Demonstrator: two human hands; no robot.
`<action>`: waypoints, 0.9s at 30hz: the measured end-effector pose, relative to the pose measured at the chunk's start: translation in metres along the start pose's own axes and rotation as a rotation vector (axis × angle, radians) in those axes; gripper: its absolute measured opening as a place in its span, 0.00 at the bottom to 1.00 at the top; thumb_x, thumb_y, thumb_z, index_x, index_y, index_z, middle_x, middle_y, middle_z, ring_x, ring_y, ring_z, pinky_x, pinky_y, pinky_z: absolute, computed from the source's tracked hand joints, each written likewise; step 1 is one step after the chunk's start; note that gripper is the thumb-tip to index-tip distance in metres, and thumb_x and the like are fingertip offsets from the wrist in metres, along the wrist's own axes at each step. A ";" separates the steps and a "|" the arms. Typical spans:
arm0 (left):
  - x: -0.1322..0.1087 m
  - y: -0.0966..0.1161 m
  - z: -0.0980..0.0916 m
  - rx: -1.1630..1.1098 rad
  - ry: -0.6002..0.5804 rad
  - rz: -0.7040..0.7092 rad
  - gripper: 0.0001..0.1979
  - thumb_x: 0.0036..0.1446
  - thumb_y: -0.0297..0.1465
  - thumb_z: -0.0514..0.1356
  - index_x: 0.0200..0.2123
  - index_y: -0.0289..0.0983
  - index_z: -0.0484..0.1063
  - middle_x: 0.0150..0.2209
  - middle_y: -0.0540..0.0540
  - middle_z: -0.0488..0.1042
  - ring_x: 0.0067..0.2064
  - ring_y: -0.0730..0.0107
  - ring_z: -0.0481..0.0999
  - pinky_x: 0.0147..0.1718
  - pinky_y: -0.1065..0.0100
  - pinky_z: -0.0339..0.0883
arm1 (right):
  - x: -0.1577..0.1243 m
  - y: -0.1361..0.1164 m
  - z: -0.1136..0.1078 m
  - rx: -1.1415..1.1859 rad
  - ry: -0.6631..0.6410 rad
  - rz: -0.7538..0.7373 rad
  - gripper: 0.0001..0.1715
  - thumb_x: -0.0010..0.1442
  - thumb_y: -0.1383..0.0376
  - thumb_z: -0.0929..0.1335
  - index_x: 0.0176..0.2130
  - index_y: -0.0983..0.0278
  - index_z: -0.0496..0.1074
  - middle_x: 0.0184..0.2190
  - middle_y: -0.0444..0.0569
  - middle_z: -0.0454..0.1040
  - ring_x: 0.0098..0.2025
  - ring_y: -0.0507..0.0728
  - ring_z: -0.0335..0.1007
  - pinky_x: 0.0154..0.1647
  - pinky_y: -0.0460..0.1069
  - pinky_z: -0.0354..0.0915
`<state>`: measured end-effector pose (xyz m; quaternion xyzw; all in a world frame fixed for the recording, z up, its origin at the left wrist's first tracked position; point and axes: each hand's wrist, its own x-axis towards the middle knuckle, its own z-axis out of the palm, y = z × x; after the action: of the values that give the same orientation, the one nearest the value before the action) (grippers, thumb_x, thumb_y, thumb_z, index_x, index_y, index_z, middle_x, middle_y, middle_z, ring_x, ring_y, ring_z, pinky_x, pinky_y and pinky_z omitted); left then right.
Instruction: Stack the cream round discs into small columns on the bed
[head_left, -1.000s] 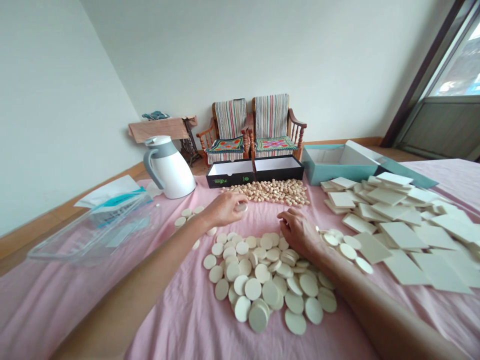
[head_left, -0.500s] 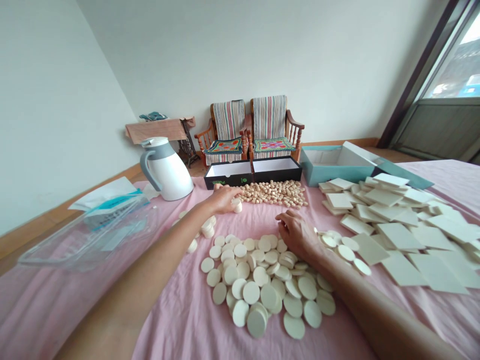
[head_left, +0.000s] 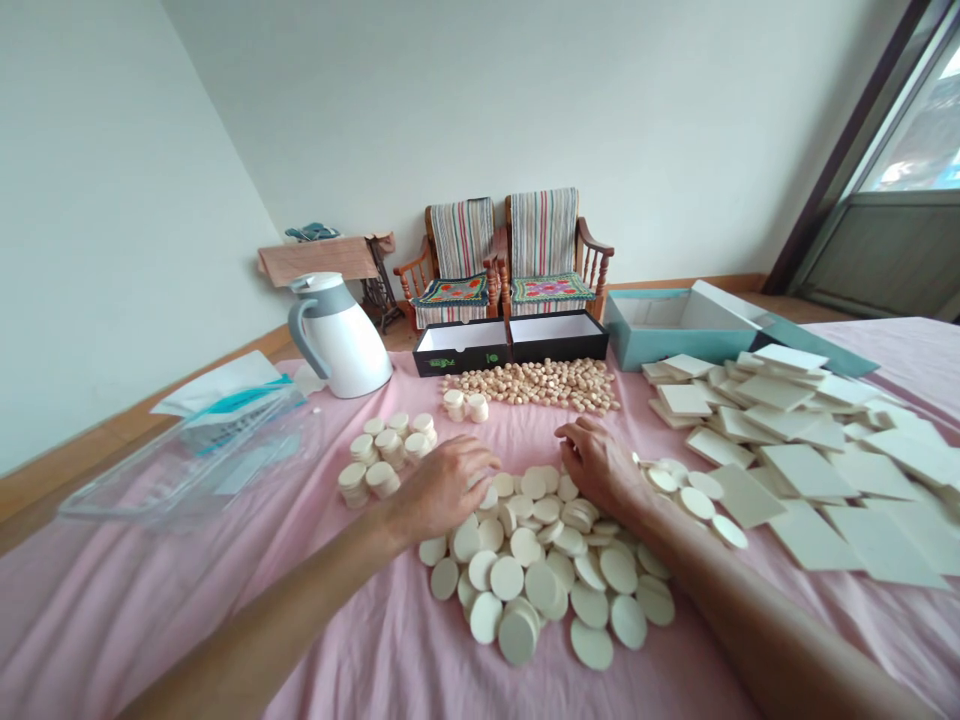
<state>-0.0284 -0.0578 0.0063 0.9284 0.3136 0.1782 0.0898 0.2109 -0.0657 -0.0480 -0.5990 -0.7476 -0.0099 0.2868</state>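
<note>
My left hand [head_left: 442,483] is over the upper left edge of a loose pile of pale round discs [head_left: 525,580], palm down. Its fingers are stretched towards the right, with no disc visible in them. At the pile's upper right rests my right hand [head_left: 600,465], fingers loosely bent and slightly apart; I see nothing held. Left of my left hand stand several short stacks of discs [head_left: 390,445]. Two more stacks [head_left: 465,405] stand farther back, in front of small wooden pieces [head_left: 547,382]. A few loose discs [head_left: 697,495] lie right of my right wrist.
Many pale square tiles [head_left: 810,470] are heaped on the right. Behind stand two black-sided trays [head_left: 559,335] and a light blue box [head_left: 675,340]. A white jug [head_left: 349,345] and a clear plastic container [head_left: 187,460] are on the left. Pink cloth [head_left: 337,620] covers the surface.
My left hand has drawn back from the small stacks near the wooden pieces to the disc pile. Two stacks now show there. My right hand has stayed nearly still.
</note>
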 end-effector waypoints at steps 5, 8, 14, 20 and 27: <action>-0.014 0.003 0.011 -0.041 -0.032 -0.042 0.10 0.55 0.26 0.55 0.39 0.38 0.73 0.38 0.46 0.75 0.43 0.65 0.71 0.45 0.64 0.65 | 0.000 0.001 0.001 0.010 0.009 -0.014 0.15 0.56 0.72 0.60 0.39 0.67 0.74 0.32 0.52 0.72 0.36 0.55 0.67 0.37 0.47 0.59; -0.014 -0.005 0.011 -0.084 0.010 -0.083 0.11 0.52 0.24 0.57 0.40 0.38 0.73 0.40 0.46 0.75 0.44 0.66 0.71 0.45 0.65 0.64 | 0.001 0.001 0.001 0.015 0.012 -0.016 0.15 0.56 0.72 0.60 0.39 0.67 0.74 0.31 0.52 0.72 0.36 0.55 0.67 0.37 0.47 0.59; -0.019 -0.012 0.000 -0.091 -0.050 -0.101 0.13 0.49 0.28 0.61 0.40 0.40 0.74 0.40 0.47 0.74 0.44 0.65 0.70 0.46 0.65 0.63 | 0.000 0.001 0.000 0.020 0.014 -0.018 0.16 0.57 0.71 0.60 0.39 0.68 0.74 0.32 0.52 0.71 0.35 0.55 0.67 0.37 0.47 0.59; -0.020 -0.001 0.002 -0.037 -0.066 -0.114 0.11 0.50 0.33 0.61 0.38 0.39 0.75 0.36 0.46 0.72 0.40 0.65 0.70 0.40 0.67 0.64 | 0.000 0.005 0.003 0.009 0.019 -0.038 0.15 0.57 0.70 0.60 0.39 0.67 0.73 0.31 0.51 0.71 0.34 0.54 0.67 0.36 0.47 0.59; -0.019 0.004 0.009 -0.037 0.020 -0.108 0.12 0.48 0.27 0.60 0.39 0.39 0.74 0.37 0.46 0.73 0.40 0.64 0.70 0.42 0.65 0.65 | 0.000 0.009 0.007 0.001 0.025 -0.060 0.15 0.57 0.70 0.60 0.40 0.67 0.73 0.32 0.52 0.72 0.35 0.55 0.67 0.37 0.47 0.59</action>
<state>-0.0364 -0.0734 -0.0061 0.9064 0.3608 0.1881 0.1132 0.2161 -0.0612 -0.0565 -0.5760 -0.7615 -0.0258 0.2961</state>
